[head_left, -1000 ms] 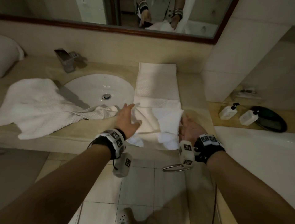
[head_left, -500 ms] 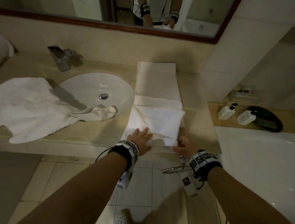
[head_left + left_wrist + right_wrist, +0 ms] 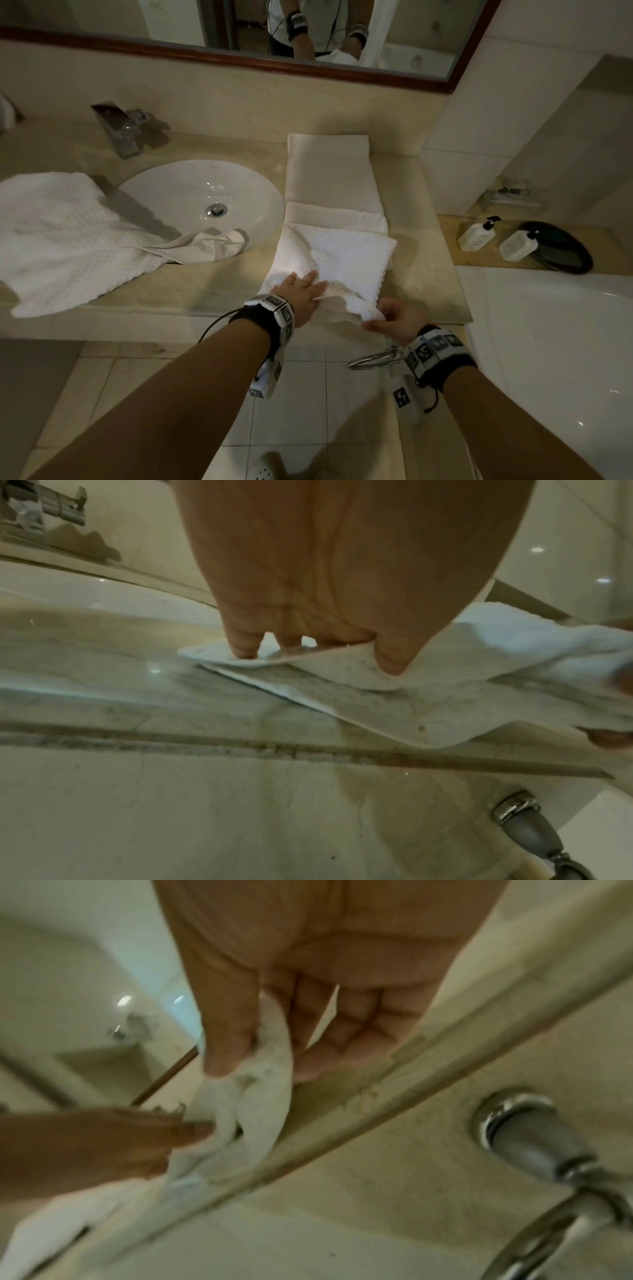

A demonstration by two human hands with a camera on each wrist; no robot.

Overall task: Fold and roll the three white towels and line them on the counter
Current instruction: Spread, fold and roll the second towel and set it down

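At the beige marble counter, you work the near end of a long white waffle-weave towel laid in a strip just right of the round white basin, running from the counter's front edge back to the wall under the wood-framed mirror. Your left hand lies flat on it with the fingers straight, apparently to pin the fabric so it cannot slide while the first turn is made. Your right hand pinches the towel's near right corner between thumb and fingers, lifting it off the edge, probably to square the fold or start the roll. The near end is doubled back on itself in a soft, slightly skewed rectangle, with loose layers showing in the left wrist view; the far stretch lies smooth and flat. A second white textured towel sprawls unfolded on the counter left of the basin, one corner trailing over its rim. No finished roll is in sight, so the job looks to be in its early stage.
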